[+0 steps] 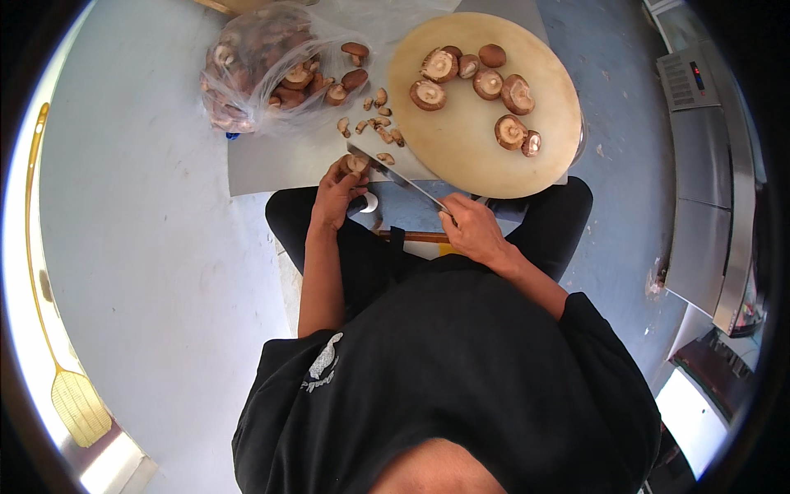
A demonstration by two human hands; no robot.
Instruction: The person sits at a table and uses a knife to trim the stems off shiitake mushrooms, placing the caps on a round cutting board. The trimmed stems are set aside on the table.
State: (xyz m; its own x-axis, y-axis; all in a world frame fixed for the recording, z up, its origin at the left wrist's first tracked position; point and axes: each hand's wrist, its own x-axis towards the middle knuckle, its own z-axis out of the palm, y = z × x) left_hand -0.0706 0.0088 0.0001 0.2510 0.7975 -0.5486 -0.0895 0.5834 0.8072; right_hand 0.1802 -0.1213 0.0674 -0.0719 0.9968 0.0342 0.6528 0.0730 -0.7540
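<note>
My left hand (pixel 339 192) holds a brown mushroom (pixel 354 164) with its pale underside turned up. The handle of a knife (pixel 407 184) is in my right hand (pixel 474 227), and its blade reaches up and left to the mushroom's edge. Whether the blade touches the mushroom, I cannot tell. Several cut mushroom stems (pixel 382 123) lie beyond the blade tip. On the round cutting board (pixel 453 148) to the right rest several mushroom caps (pixel 487 84), most with pale undersides showing. A clear plastic bag (pixel 247 74) full of mushrooms stands at the upper left, with a few mushrooms (pixel 355 79) at its mouth.
The board and bag sit on a low grey tabletop (pixel 259 163) in front of my knees. A stainless-steel appliance (pixel 700 154) with a lit display stands at the far right. A yellow fly swatter (pixel 80 407) is at the far left.
</note>
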